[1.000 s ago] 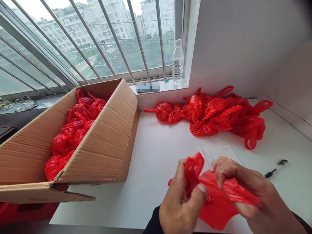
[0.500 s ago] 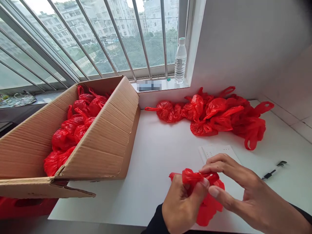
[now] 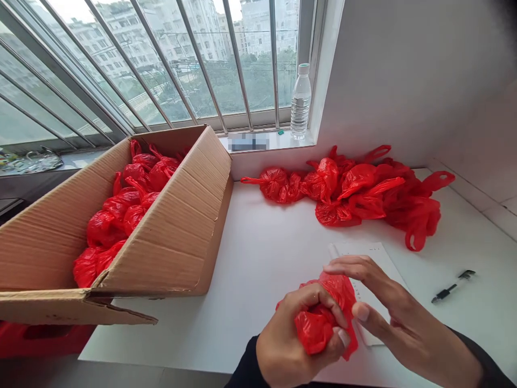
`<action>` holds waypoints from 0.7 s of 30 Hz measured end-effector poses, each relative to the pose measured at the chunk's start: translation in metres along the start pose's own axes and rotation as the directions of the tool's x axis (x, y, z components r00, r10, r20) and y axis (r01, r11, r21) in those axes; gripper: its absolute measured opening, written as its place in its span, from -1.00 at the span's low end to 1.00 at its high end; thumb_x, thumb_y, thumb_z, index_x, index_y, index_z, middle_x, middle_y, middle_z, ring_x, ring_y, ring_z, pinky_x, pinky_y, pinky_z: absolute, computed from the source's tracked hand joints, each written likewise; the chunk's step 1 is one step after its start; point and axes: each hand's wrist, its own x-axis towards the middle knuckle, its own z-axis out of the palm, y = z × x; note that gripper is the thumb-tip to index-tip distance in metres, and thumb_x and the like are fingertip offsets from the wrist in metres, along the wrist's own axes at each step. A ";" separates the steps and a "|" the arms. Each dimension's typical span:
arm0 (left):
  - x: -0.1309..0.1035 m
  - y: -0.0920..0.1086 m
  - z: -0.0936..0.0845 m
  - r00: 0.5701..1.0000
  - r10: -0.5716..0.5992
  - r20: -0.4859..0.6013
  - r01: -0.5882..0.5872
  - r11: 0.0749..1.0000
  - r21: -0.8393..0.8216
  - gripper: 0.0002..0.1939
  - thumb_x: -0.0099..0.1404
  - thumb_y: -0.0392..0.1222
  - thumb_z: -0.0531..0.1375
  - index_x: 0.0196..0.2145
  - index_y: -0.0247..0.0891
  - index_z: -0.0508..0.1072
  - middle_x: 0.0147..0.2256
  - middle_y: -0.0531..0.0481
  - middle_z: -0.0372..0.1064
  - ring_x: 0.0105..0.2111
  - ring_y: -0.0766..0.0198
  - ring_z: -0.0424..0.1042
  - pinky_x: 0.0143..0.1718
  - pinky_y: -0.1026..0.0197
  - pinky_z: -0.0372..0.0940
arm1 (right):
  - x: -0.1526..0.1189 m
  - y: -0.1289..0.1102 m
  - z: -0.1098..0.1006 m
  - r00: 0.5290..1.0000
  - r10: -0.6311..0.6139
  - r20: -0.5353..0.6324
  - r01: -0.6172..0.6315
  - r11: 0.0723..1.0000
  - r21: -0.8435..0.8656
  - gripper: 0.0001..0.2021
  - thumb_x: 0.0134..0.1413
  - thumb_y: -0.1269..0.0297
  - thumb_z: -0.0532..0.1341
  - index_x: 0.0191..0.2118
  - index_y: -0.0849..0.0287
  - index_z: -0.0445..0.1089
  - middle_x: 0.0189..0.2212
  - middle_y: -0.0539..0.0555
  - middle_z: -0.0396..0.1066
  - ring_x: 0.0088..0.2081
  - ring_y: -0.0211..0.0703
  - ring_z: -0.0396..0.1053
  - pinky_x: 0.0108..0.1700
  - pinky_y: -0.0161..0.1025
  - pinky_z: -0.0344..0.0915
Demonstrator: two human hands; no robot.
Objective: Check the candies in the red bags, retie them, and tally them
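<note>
A crumpled red plastic bag (image 3: pixel 315 330) is gripped in my left hand (image 3: pixel 293 334), whose fingers wrap round it near the front edge of the white table. Part of the bag sticks out above and to the right of that fist. Just to the right, my right hand (image 3: pixel 398 307) has its thumb and fingers apart, with the fingertips beside the top of the bag; whether they touch it I cannot tell. Behind the right hand lies a white notepad (image 3: pixel 374 258), partly covered. A black pen (image 3: pixel 453 286) rests on the table to the right.
An open cardboard box (image 3: pixel 173 231) with several tied red bags (image 3: pixel 105 226) stands at the left. More red bags (image 3: pixel 359 186) are heaped along the wall. A water bottle (image 3: pixel 300 102) stands on the sill of the barred window. Something red (image 3: pixel 40 342) shows at the lower left.
My left hand has turned and closed round the bag, which is now bunched up in its fist. My right hand has spread its fingers slightly above the bag. More of the notepad shows.
</note>
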 end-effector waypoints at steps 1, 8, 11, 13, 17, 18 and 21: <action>0.000 0.000 0.001 0.999 0.040 -0.013 -0.039 0.997 0.062 -0.88 0.21 -0.24 0.26 -0.35 -0.25 0.36 -0.39 -0.05 0.40 -0.40 0.28 0.33 -0.30 0.21 0.27 | 0.003 0.003 0.002 0.998 0.039 0.048 -0.041 0.998 0.039 -0.67 0.39 0.05 0.08 0.15 -0.05 0.36 0.02 0.09 0.44 0.09 -0.03 0.41 0.10 -0.11 0.42; 0.004 -0.028 -0.008 0.935 0.345 -0.082 -0.244 0.794 0.557 -0.76 0.26 -0.39 0.20 -0.12 -0.24 0.53 -0.25 -0.15 0.50 -0.30 0.18 0.46 -0.30 0.21 0.33 | 0.016 0.015 0.016 0.942 0.203 0.267 -0.274 0.925 0.263 -0.60 0.47 0.03 -0.08 0.11 0.07 0.39 -0.28 0.05 0.50 -0.25 -0.12 0.47 -0.13 -0.18 0.47; 0.003 -0.046 -0.008 0.895 0.423 -0.143 -0.250 0.740 0.624 -0.75 0.36 -0.36 0.16 -0.09 -0.20 0.56 -0.20 -0.19 0.48 -0.29 0.20 0.51 -0.32 0.23 0.36 | 0.019 0.018 0.021 0.942 0.132 0.308 -0.220 0.937 0.271 -0.60 0.45 0.03 -0.04 0.15 0.06 0.38 -0.19 0.10 0.51 -0.18 -0.09 0.48 -0.06 -0.14 0.46; 0.002 -0.055 -0.007 0.882 0.438 -0.171 -0.233 0.723 0.650 -0.73 0.37 -0.33 0.14 -0.07 -0.18 0.58 -0.28 -0.15 0.44 -0.38 0.23 0.48 -0.39 0.24 0.33 | 0.021 0.021 0.023 0.935 0.083 0.345 -0.190 0.938 0.290 -0.61 0.44 0.01 -0.02 0.10 0.06 0.40 -0.19 0.09 0.50 -0.20 -0.09 0.47 -0.06 -0.14 0.45; 0.003 -0.062 -0.010 0.888 0.428 -0.170 -0.234 0.737 0.634 -0.74 0.32 -0.22 0.23 -0.07 -0.07 0.62 -0.39 -0.06 0.37 -0.52 0.29 0.38 -0.47 0.25 0.27 | 0.022 0.027 0.028 0.911 0.151 0.383 -0.275 0.915 0.293 -0.60 0.40 -0.09 0.01 -0.18 0.11 0.41 -0.36 0.01 0.40 -0.34 -0.18 0.35 -0.27 -0.27 0.38; 0.003 -0.063 -0.013 0.887 0.432 -0.164 -0.246 0.741 0.624 -0.73 0.27 -0.18 0.27 -0.07 -0.04 0.63 -0.40 -0.05 0.38 -0.53 0.29 0.37 -0.48 0.25 0.26 | 0.022 0.028 0.030 0.913 0.188 0.363 -0.301 0.909 0.288 -0.58 0.39 -0.11 0.01 -0.22 0.11 0.39 -0.37 0.00 0.38 -0.36 -0.19 0.34 -0.31 -0.30 0.36; 0.004 -0.067 -0.025 0.886 0.452 -0.102 -0.304 0.734 0.608 -0.66 0.24 -0.08 0.32 -0.01 -0.03 0.62 -0.35 -0.08 0.43 -0.50 0.27 0.42 -0.47 0.26 0.29 | 0.018 0.032 0.036 0.932 0.260 0.252 -0.328 0.901 0.284 -0.58 0.35 -0.15 0.03 -0.22 0.09 0.40 -0.36 0.01 0.41 -0.34 -0.17 0.39 -0.34 -0.33 0.38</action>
